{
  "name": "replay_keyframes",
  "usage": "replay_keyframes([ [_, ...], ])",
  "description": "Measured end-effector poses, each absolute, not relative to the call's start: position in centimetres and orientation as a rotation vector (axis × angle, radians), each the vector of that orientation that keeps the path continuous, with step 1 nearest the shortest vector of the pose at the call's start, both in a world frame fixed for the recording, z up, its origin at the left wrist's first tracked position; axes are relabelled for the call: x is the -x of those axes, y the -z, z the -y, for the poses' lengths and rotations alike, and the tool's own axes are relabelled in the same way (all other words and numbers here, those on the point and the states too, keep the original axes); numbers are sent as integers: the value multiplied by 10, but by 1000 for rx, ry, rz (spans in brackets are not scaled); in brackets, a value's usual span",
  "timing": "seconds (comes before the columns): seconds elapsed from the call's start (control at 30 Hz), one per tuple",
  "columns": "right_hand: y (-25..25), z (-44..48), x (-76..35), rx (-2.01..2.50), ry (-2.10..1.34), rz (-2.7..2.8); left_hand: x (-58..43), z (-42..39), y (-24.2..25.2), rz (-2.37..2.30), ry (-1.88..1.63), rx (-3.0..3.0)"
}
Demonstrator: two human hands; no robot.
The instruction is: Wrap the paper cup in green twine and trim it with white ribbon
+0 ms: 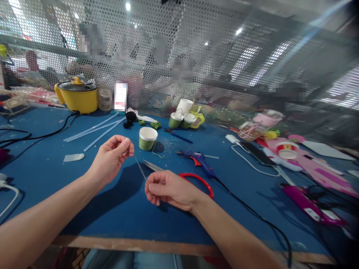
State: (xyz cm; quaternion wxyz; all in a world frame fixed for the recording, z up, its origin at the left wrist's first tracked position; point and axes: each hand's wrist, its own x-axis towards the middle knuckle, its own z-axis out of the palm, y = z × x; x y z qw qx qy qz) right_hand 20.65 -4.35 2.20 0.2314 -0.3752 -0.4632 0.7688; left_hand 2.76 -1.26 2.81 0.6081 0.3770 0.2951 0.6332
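Note:
A thin pale strand (140, 167), thread or fine wire, runs taut and slanting between my two hands above the blue table. My left hand (116, 157) pinches its upper end between thumb and fingers. Lower and to the right, my right hand (165, 189) closes on the other end, its fingertips curled. Scissors with red handles (200, 181) lie partly hidden beneath my right hand. Just beyond both hands stands a small paper cup (148, 139) wrapped in green yarn, white at the rim, with a loose green tail on the table.
A blue glue gun (196, 158) and pliers (179, 136) lie right of the cup. Behind are finished-looking green cups (175, 120), glue sticks (92, 129) and a yellow electric pot (80, 96). A phone (258, 153) and purple power strip (312, 205) lie right. Perforated metal (218, 56) borders the back.

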Motion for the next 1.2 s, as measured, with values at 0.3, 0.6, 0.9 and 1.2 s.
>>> replay_keyframes([
  [0.3,-21,43,-206,1055,-2068,1263,-28,11,-29,-670,-1478,-867],
  [0.6,-19,42,-207,1000,-2151,1173,-22,7,-32,-722,-1530,-843],
  [0.9,-13,40,-209,872,-2263,1077,-18,4,-32,-693,-1549,-858],
  [1.2,-14,39,-210,809,-2366,988,-21,5,-29,-662,-1522,-861],
])
